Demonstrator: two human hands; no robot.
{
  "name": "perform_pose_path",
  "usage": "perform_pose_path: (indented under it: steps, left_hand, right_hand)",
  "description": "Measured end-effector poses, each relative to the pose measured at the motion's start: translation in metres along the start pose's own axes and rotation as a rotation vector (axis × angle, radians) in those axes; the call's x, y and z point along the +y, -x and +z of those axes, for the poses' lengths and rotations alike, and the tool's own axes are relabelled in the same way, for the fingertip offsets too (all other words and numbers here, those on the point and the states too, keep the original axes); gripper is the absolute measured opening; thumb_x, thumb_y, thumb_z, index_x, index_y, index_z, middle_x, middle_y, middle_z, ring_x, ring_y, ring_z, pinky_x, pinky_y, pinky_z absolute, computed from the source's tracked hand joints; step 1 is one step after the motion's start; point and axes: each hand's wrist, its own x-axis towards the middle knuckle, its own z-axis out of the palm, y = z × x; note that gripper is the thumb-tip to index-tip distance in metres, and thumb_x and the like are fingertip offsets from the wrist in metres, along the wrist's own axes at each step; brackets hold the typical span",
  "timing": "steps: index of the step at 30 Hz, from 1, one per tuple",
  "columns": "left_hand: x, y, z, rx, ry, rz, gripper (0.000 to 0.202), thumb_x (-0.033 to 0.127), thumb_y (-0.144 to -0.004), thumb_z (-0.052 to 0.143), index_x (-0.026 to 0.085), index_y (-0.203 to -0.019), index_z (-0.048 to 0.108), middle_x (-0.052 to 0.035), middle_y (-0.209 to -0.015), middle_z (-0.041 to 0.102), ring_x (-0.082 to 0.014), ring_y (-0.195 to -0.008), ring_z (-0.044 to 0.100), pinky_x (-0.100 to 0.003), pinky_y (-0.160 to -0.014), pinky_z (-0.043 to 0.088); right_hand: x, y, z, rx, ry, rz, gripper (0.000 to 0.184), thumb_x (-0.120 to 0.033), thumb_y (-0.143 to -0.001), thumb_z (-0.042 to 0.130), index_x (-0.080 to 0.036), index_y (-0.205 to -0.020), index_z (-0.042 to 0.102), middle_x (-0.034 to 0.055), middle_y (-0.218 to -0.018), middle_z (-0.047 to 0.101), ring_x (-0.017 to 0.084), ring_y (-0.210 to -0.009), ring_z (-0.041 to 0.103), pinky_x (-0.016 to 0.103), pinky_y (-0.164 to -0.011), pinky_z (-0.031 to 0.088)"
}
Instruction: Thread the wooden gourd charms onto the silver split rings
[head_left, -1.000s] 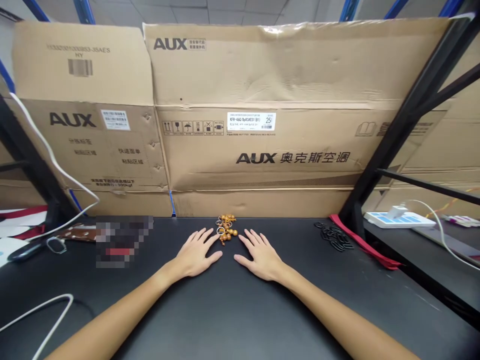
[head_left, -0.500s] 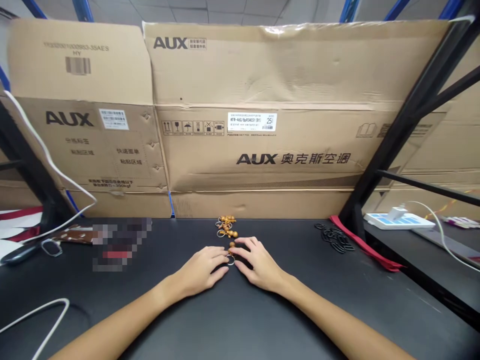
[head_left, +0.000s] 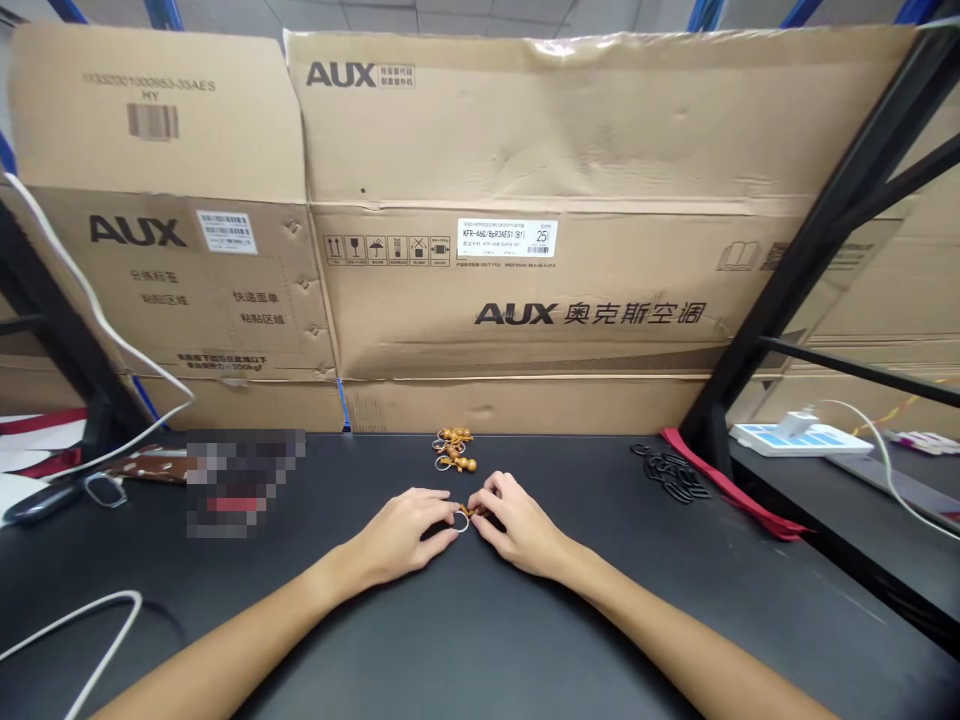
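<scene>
One amber-brown beaded keychain (head_left: 465,510) with a round silver metal ring is positioned between the two hands, at the flat black tabletop (head_left: 480,630); its beaded end is pinched by the curled fingers of the right hand (head_left: 521,530); the left hand (head_left: 401,535) is placed at the ring, fingers bent; whether the ring is gripped cannot be told; similar amber-brown keychains (head_left: 466,464) are clustered behind, before brown cardboard panels (head_left: 585,165).
</scene>
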Motion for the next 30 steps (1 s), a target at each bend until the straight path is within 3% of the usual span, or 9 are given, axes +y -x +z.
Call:
perform_pose_path:
  steps: [8,18,24,30]
  left_hand:
    - [0.004,-0.001,-0.001,0.016,0.024,-0.015,0.013,0.030,-0.089,0.053,0.024,-0.095,0.063,-0.0024,-0.107,0.069,-0.0232,-0.114,0.056,-0.037,-0.096,0.045]
    - [0.012,-0.004,0.000,-0.001,0.109,0.024,0.021,0.026,-0.096,0.043,0.022,-0.095,0.064,-0.0039,-0.107,0.066,-0.0181,-0.099,0.058,-0.033,-0.089,0.042]
    - [0.014,-0.004,-0.003,-0.007,0.168,-0.013,0.022,0.025,-0.096,0.041,0.023,-0.099,0.062,-0.0041,-0.109,0.064,-0.0182,-0.100,0.056,-0.034,-0.093,0.041]
    - [0.015,-0.004,-0.004,0.015,0.201,-0.007,0.019,0.026,-0.095,0.043,0.021,-0.093,0.062,-0.0051,-0.106,0.060,-0.0182,-0.098,0.054,-0.032,-0.091,0.043]
  right_hand:
    - [-0.005,0.000,0.003,-0.035,-0.190,0.017,0.008,-0.019,-0.091,0.043,-0.020,-0.086,0.049,0.0040,-0.086,0.054,0.018,-0.077,0.050,0.031,-0.072,0.045]
    - [-0.013,-0.001,0.000,-0.054,-0.406,0.120,0.017,-0.026,-0.095,0.038,-0.020,-0.082,0.047,-0.0015,-0.073,0.054,0.013,-0.065,0.048,0.025,-0.064,0.041]
    - [-0.014,-0.001,-0.002,-0.052,-0.409,0.123,0.017,-0.025,-0.095,0.038,-0.020,-0.081,0.047,-0.0023,-0.069,0.052,0.012,-0.061,0.045,0.024,-0.061,0.040]
    - [-0.016,0.002,0.000,-0.034,-0.359,0.083,0.013,-0.022,-0.093,0.040,-0.020,-0.084,0.049,0.0008,-0.079,0.058,0.014,-0.069,0.051,0.026,-0.066,0.042]
